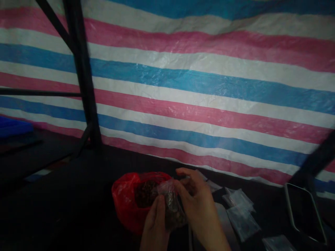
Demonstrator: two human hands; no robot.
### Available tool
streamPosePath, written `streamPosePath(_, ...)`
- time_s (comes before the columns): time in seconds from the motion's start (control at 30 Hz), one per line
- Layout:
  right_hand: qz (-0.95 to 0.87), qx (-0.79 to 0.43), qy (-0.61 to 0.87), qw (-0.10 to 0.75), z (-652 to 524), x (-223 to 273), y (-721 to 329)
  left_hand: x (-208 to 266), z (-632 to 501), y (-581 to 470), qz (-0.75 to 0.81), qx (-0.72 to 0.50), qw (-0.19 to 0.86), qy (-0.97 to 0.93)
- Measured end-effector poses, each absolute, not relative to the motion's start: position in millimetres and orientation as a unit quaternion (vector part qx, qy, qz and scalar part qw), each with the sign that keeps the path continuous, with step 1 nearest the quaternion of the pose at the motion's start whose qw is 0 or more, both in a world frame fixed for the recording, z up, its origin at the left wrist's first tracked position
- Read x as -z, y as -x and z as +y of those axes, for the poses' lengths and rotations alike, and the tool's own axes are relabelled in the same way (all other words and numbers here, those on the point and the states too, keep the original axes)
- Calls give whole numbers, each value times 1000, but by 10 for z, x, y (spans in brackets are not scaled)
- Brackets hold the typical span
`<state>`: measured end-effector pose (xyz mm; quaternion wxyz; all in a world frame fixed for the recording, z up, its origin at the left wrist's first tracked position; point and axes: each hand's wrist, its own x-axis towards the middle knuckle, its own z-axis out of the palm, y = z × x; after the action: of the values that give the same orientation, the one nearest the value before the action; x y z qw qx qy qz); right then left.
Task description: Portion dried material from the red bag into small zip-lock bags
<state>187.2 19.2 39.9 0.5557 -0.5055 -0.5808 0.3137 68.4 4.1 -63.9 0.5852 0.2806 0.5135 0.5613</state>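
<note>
A small clear plastic bag [175, 212], its lower part filled with dark bits, is held between my two hands. My left hand [156, 225] grips its left side, thumb pointing up. With thumb and fingers, my right hand [200, 205] pinches the bag's upper right edge. Just behind and to the left sits an open red plastic bag [123, 200] holding dark brown crumbly material [145, 192]. My left hand partly covers the red bag. A pale grey object [227, 223] shows beside my right wrist, mostly hidden.
Several flat clear bags [243, 221] lie on the black table [86, 195] to the right. A phone-like device [305, 212] with a dark screen is at far right. Striped sheeting [199, 83] hangs behind, with a black post [85, 80] at left. A blue object [14, 127] sits far left.
</note>
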Motion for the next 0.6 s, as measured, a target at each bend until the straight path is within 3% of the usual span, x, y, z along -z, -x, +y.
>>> streamPosePath(0.2,-613,-335,530,481,325,-258,-1483,694,88,-712,436,-635,618,-158)
streamPosePath(0.6,-613,-328,542,472,431,-205,-1222,702,41,-658,455,-640,611,-102)
